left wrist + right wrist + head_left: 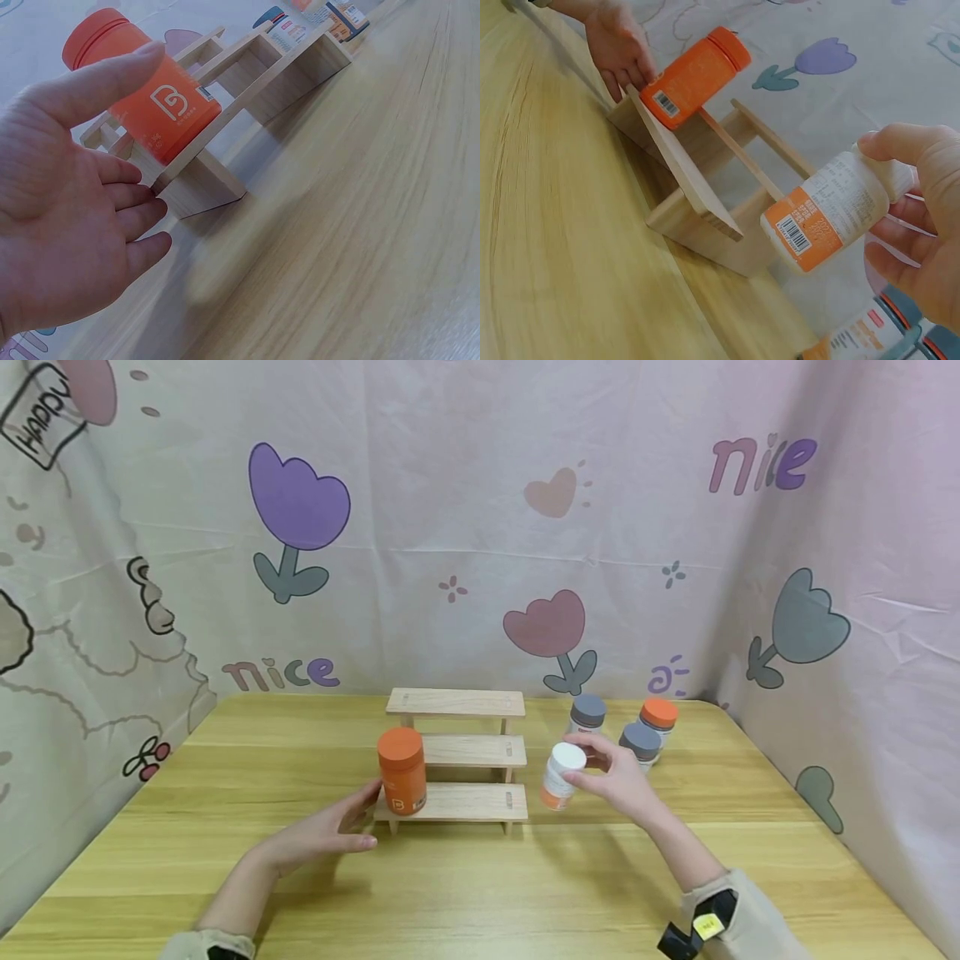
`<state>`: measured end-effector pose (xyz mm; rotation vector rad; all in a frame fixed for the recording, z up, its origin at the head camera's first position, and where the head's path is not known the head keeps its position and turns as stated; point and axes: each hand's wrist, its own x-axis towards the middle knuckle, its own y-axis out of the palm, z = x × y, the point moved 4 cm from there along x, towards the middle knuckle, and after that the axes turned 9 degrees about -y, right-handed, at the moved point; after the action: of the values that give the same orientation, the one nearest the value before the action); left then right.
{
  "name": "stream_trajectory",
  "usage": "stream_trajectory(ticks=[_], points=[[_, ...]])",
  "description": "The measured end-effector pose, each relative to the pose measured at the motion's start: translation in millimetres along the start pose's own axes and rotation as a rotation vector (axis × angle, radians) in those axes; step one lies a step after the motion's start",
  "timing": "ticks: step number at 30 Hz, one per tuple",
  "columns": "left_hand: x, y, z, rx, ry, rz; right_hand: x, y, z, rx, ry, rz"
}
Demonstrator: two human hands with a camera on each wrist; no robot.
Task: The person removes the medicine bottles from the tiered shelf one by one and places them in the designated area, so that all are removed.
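An orange bottle [402, 772] with an orange lid stands upright at the left end of the lowest step of a small wooden three-step shelf [468, 802]. Beside that end is my left hand [322, 835], its fingers loosely extended and holding nothing; in the left wrist view the thumb overlaps the bottle. My right hand [618, 777] pinches a white bottle [557, 781] with a white cap and an orange lower label, just right of the shelf. In the right wrist view this bottle [825, 214] is tilted, gripped near its cap between thumb and fingers.
Behind my right hand stand a grey-lidded bottle [587, 713], a second grey-lidded bottle [641, 743] and an orange-lidded bottle [658, 717]. They stand on the wooden table [450, 893]. A patterned cloth [442, 527] hangs behind and along the sides.
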<state>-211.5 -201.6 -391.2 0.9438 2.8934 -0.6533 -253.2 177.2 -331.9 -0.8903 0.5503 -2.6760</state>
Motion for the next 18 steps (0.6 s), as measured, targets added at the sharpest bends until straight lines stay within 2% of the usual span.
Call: stream_trajectory(ticks=[18], points=[[-0.2, -0.5, -0.3, 0.023, -0.018, -0.004, -34, -32, -16, -0.092, 0.085, -0.066]])
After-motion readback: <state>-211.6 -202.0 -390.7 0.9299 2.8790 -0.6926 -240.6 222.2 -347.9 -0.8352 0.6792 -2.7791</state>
